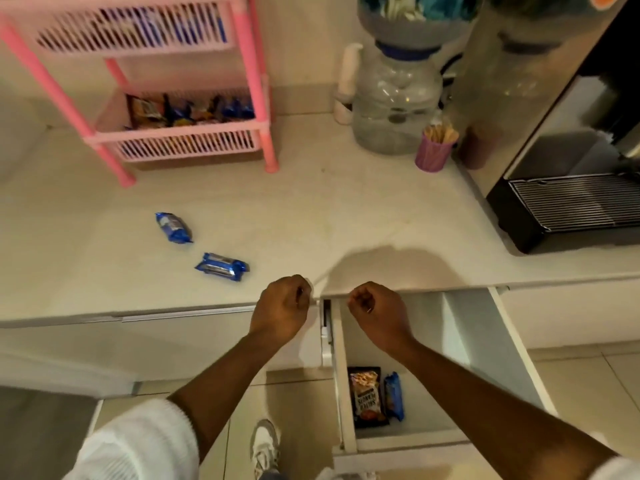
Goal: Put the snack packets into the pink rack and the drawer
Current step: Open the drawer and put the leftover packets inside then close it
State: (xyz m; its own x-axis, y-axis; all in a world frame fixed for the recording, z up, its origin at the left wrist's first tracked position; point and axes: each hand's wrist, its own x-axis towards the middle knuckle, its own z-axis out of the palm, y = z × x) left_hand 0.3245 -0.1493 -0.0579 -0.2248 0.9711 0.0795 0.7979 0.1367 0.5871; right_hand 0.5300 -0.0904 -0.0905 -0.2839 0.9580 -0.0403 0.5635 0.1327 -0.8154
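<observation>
One long pale countertop [311,209] across the whole view; one open white drawer [516,344] pulled out under its front edge at the right; one pink rack [258,98] standing back left on the counter, two tiers visible, top of it cut off by the frame and blurred.

One steel-and-black machine [568,209] with a drip grille at far right, mostly cropped; one clear water jug [398,98] beside it with something blue on top, hard to make out; one purple cup [434,154] of wooden sticks just in front of the jug.

Two bare forearms reaching in from the bottom, white sleeves pushed up; left hand [282,306] and right hand [377,311] both curled into loose fists near the counter's front edge, close together, holding nothing as far as can be seen.

Two blue snack packets on the counter, well apart from the rack: one further back [174,227], one nearer the left hand [221,267]; white lettering on both, too blurry to read.

Two packets lying in the drawer, touching side by side: a dark one [367,396] with upside-down print, possibly "PEANUTS", and a blue one [394,396].

Several packets crammed in the rack's lower tier [187,110], orange and blue, count unclear; more blue ones behind the upper slats, just smears.

One white shoe [265,445] on the floor tiles.
</observation>
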